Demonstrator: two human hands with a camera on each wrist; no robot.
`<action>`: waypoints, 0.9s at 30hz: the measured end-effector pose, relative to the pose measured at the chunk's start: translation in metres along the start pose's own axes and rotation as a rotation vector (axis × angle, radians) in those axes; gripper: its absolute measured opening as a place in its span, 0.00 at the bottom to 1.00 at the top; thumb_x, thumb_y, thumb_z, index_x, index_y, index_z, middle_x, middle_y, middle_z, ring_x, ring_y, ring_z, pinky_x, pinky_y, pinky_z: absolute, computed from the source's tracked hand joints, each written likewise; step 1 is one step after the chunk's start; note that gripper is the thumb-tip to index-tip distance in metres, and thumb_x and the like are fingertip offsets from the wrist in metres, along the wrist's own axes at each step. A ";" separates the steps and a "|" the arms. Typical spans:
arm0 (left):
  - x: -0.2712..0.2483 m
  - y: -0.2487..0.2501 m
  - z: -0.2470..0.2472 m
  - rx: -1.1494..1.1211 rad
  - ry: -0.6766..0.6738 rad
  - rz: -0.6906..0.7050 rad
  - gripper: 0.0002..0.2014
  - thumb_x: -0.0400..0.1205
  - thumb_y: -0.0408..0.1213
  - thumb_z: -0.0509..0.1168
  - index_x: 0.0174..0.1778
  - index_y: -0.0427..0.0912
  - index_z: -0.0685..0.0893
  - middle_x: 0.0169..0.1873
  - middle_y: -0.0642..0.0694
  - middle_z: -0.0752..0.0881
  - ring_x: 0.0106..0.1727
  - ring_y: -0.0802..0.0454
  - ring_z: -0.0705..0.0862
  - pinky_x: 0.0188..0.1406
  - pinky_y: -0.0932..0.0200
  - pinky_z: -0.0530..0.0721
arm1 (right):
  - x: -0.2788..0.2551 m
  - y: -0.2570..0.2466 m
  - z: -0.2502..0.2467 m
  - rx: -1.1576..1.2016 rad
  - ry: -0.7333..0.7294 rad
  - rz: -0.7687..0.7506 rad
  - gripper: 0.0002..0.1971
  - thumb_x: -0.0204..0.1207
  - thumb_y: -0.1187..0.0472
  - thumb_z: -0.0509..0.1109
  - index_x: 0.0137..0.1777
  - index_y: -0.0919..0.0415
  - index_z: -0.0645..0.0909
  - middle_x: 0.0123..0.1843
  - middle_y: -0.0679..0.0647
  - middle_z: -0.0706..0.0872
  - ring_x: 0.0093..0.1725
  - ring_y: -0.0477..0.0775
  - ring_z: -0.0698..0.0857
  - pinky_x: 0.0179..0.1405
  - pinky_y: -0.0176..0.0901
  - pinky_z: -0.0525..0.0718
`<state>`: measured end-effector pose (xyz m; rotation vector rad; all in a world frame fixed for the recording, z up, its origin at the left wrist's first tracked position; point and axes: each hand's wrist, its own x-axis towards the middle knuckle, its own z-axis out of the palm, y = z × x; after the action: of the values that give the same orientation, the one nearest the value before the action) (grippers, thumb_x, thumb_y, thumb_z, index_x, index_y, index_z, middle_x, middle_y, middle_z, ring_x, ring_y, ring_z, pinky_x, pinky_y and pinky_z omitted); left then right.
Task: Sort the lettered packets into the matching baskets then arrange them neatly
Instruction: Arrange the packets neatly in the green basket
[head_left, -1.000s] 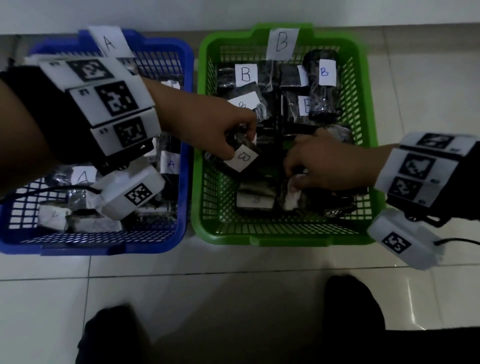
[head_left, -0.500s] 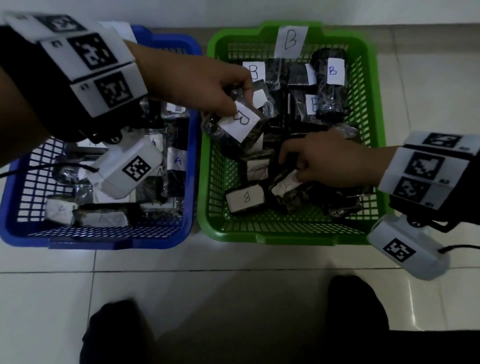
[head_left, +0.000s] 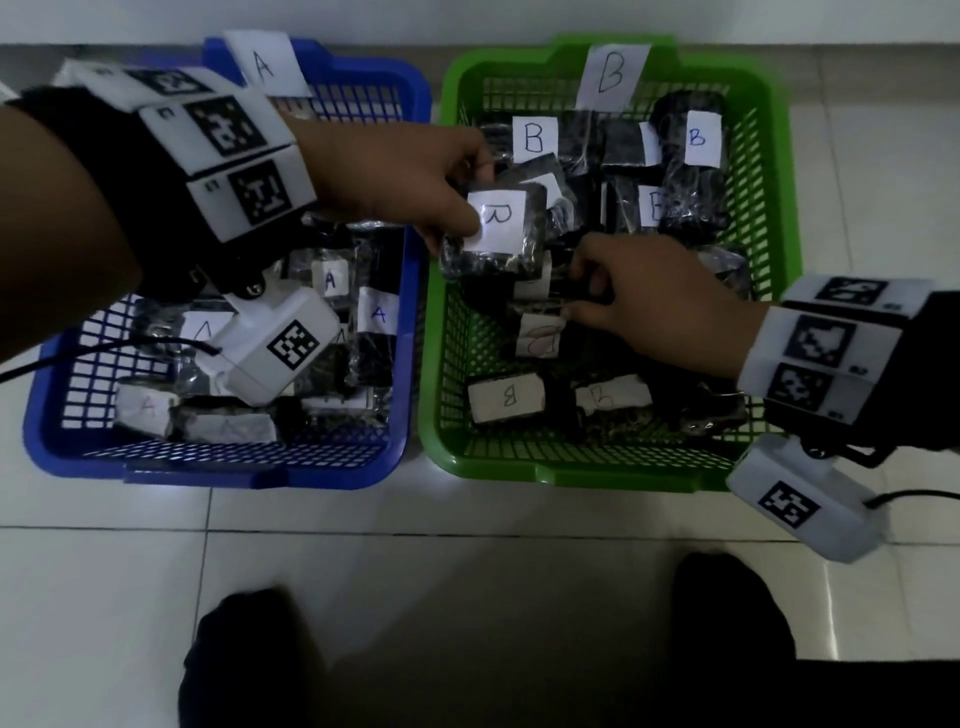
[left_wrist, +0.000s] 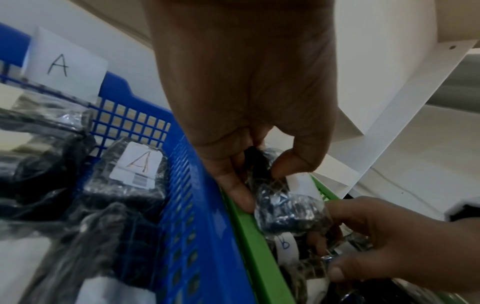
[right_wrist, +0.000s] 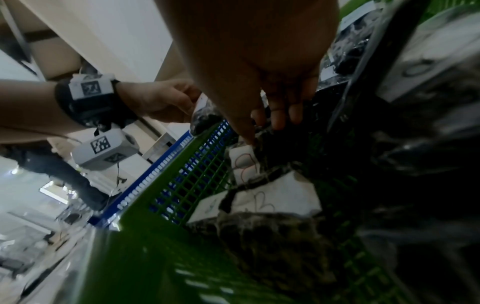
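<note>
My left hand (head_left: 460, 202) pinches a dark packet with a white B label (head_left: 498, 228) and holds it in the air over the left side of the green B basket (head_left: 571, 470). The left wrist view shows thumb and fingers (left_wrist: 291, 166) closed on its crinkly wrap (left_wrist: 285, 209). My right hand (head_left: 587, 291) reaches into the middle of the green basket. Its fingers curl round a dark packet there, just above a packet with a red B label (right_wrist: 244, 162). The blue A basket (head_left: 208, 470) on the left holds several A packets.
Both baskets stand side by side on a pale tiled floor against a white wall. Paper signs A (head_left: 265, 67) and B (head_left: 613, 78) stick up at their back rims. Two dark feet (head_left: 244, 660) show at the bottom. A white shelf frame (left_wrist: 389, 102) rises behind.
My left hand has lifted the B packet out of the pile and now holds it flatter, label up. My right hand has slid left, deeper into the middle of the green basket.
</note>
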<state>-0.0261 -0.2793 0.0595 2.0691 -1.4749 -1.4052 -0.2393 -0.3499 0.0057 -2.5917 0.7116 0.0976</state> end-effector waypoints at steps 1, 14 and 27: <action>0.000 -0.001 0.000 -0.016 0.009 0.001 0.12 0.79 0.30 0.67 0.53 0.45 0.73 0.47 0.44 0.85 0.37 0.56 0.85 0.30 0.73 0.83 | -0.002 0.001 0.002 -0.059 0.026 -0.034 0.16 0.72 0.51 0.74 0.54 0.60 0.80 0.43 0.58 0.85 0.44 0.60 0.83 0.42 0.47 0.78; 0.003 -0.012 0.001 -0.129 -0.009 0.028 0.13 0.77 0.24 0.67 0.43 0.46 0.72 0.44 0.44 0.82 0.41 0.53 0.85 0.32 0.71 0.84 | -0.009 -0.003 0.010 -0.050 -0.301 -0.055 0.30 0.73 0.56 0.73 0.72 0.57 0.63 0.39 0.53 0.81 0.35 0.53 0.79 0.29 0.43 0.75; 0.014 -0.005 -0.012 -0.114 0.195 0.187 0.39 0.80 0.26 0.65 0.82 0.55 0.55 0.61 0.44 0.81 0.53 0.54 0.85 0.51 0.64 0.87 | 0.002 -0.004 -0.011 0.073 -0.387 -0.082 0.16 0.73 0.58 0.73 0.53 0.55 0.68 0.34 0.45 0.75 0.31 0.43 0.74 0.26 0.36 0.70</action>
<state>-0.0134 -0.2922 0.0549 1.8855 -1.4309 -1.1548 -0.2360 -0.3525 0.0165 -2.4254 0.4570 0.5205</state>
